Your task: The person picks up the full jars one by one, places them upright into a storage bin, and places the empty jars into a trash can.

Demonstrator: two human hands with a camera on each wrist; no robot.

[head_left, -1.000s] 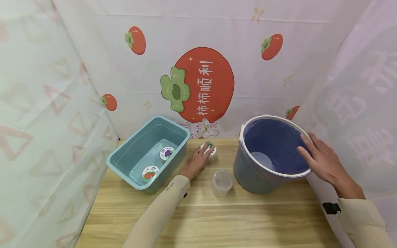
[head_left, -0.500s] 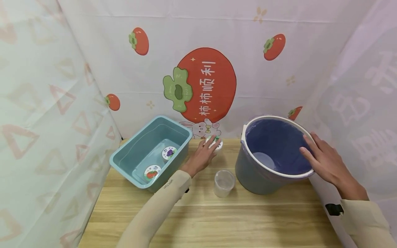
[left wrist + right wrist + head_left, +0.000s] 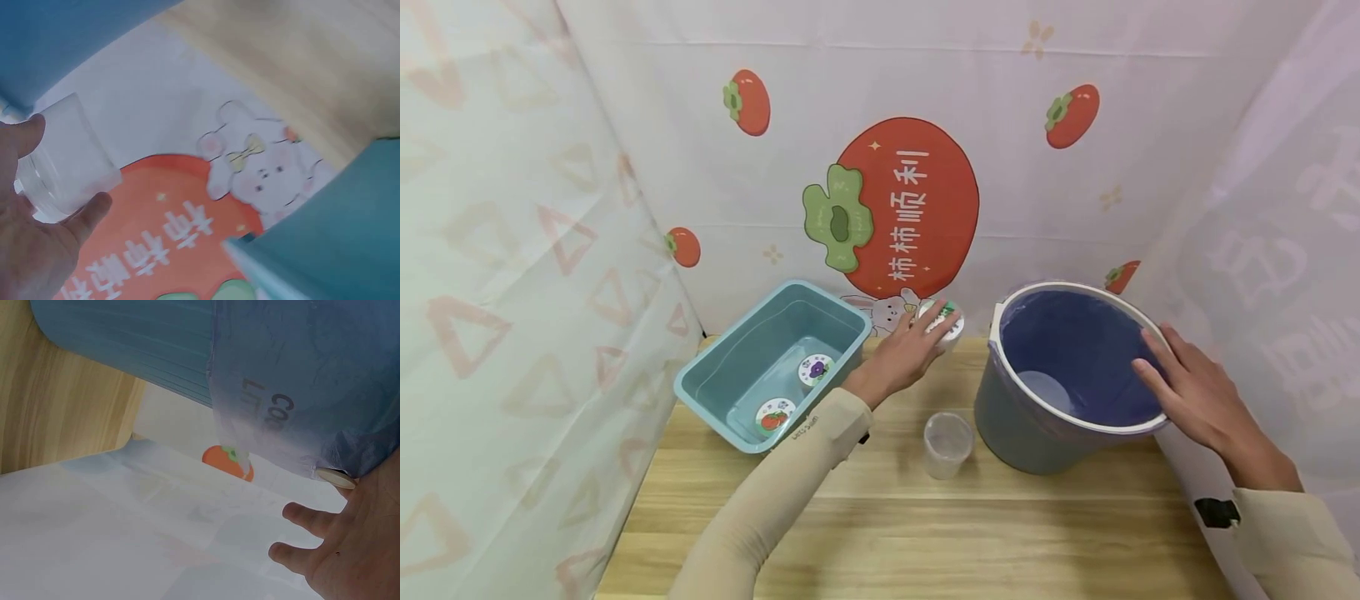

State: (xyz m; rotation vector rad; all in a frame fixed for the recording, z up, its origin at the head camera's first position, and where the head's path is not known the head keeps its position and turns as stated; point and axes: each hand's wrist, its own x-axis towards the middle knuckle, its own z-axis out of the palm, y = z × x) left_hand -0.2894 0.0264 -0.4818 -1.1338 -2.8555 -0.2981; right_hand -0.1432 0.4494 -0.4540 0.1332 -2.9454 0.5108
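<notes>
My left hand (image 3: 906, 358) grips a small clear jar (image 3: 78, 156) with a green-and-white printed lid (image 3: 956, 327), raised over the back of the table between tub and bucket. In the left wrist view, thumb and fingers lie on either side of the jar, which is tilted. My right hand (image 3: 1202, 400) rests on the right rim of a blue-grey bucket (image 3: 1011, 425) lined with a thin plastic bag, fingers fairly straight. In the right wrist view the palm is at the white rim (image 3: 336, 478) and the fingers extend past it.
A blue rectangular tub (image 3: 715, 346) at the left contains a jar with a purple-printed lid (image 3: 815, 369) and one with a red-printed lid (image 3: 775, 415). An upright clear cup (image 3: 947, 446) stands on the wooden table (image 3: 910, 542) before the bucket. Printed cloth (image 3: 1022, 192) encloses back and sides.
My left hand has lifted the jar off the table and carried it up and right, towards the bucket. The right hand stays at the bucket rim; the head view shifts slightly.
</notes>
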